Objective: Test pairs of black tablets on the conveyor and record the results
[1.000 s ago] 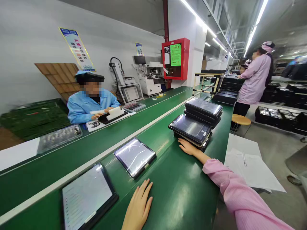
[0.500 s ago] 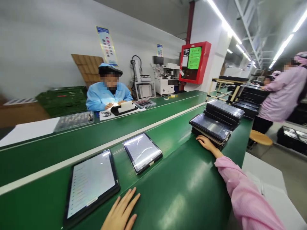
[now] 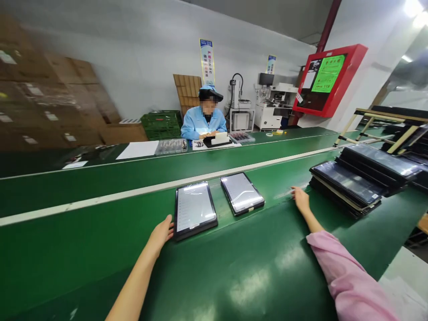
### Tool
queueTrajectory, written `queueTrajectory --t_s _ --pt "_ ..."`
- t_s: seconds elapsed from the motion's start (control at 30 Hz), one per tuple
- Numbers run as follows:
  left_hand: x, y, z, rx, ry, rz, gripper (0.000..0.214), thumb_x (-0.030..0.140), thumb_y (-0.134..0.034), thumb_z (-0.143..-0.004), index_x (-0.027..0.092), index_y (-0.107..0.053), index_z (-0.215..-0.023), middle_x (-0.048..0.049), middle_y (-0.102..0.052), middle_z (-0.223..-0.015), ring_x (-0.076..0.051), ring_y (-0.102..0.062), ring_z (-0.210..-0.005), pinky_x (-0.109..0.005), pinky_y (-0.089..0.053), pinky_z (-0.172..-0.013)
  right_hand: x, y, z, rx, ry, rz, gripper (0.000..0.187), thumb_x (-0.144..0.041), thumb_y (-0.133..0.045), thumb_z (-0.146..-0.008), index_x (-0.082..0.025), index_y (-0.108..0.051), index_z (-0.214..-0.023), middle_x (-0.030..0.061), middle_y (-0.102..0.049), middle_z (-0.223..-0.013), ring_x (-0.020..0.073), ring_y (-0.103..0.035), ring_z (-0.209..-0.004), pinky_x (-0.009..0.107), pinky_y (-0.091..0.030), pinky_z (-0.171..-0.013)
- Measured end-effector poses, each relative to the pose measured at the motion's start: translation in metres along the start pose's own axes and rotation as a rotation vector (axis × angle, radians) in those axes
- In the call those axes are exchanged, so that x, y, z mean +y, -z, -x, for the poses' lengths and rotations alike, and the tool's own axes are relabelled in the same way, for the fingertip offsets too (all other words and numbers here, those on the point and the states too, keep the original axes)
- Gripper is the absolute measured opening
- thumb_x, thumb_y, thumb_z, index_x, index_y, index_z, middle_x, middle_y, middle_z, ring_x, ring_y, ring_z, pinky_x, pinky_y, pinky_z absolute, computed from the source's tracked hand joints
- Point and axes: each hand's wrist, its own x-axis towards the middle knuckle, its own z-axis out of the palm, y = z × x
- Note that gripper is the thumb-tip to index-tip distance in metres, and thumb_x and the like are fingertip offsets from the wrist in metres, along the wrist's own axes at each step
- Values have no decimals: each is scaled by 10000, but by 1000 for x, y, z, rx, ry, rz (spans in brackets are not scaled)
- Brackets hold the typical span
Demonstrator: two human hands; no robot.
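Observation:
My left hand (image 3: 163, 232) is at the left edge of a tablet (image 3: 196, 206) with a lit white screen and a dark case. Its fingers are apart and reach to the case's side; whether they press on it I cannot tell. To the right lies a second lit tablet (image 3: 241, 192), tilted slightly on the green table. My right hand (image 3: 301, 199) hovers over or rests on the table between that tablet and a stack of dark tablets (image 3: 347, 185). Nothing shows in its loosely spread fingers. A pale streak lies on the surface by its fingertips.
Behind the dark stack is another pile of tablets (image 3: 381, 160), near a wooden-topped rack (image 3: 391, 116). A white strip (image 3: 133, 194) runs along the green table (image 3: 83, 254). Across it sits a person in blue (image 3: 190, 122), with parts trays (image 3: 172, 146) alongside.
My left hand has gone from the near table surface to the left tablet's edge. The right hand has come away from the dark stack toward the left. The view has swung left.

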Motion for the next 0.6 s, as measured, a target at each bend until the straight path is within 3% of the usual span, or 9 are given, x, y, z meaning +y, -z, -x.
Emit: queueTrajectory --t_s 0.1,0.2,0.3,0.4,0.6 --pt "14 -22 7 -75 143 53 495 419 -500 -963 79 -509 -1321 -209 -688 -1041 -187 -686 -709 -226 -490 -524 -32 -63 5 -255 -175 -104 515 -534 -354 -1007 -159 -669 -846 85 -635 -683 200 -626 -650 295 -538 -671" --pt "11 -44 8 -165 218 117 473 476 -475 -967 148 -502 -1305 -124 -684 -868 -180 -651 -610 -193 -353 -409 -58 -96 3 -449 -334 -179 574 -539 -315 -1034 -140 -651 -795 67 -582 -579 160 -564 -504 244 -496 -529" --pt "4 -69 2 -196 234 182 407 509 -473 -957 174 -585 -1159 -17 -590 -679 -124 -513 -459 -184 -257 -377 -75 -104 1 -551 -439 -226 631 -577 -273 -1039 -139 -617 -744 26 -506 -496 130 -462 -402 215 -427 -444" --pt "3 -88 -8 -155 202 226 375 485 -463 -965 151 -625 -1020 14 -547 -648 -87 -403 -418 -196 -305 -409 -83 -107 3 -609 -497 -302 657 -574 -213 -1049 -139 -618 -769 41 -550 -523 157 -507 -436 242 -456 -481" --pt "3 -120 -8 -167 8 258 367 447 -321 -1022 197 -578 -1096 -55 -673 -933 -139 -631 -712 -249 -523 -663 -82 -107 9 -613 -583 -558 554 -492 -291 -1065 -129 -635 -826 43 -613 -587 186 -580 -515 297 -515 -583"
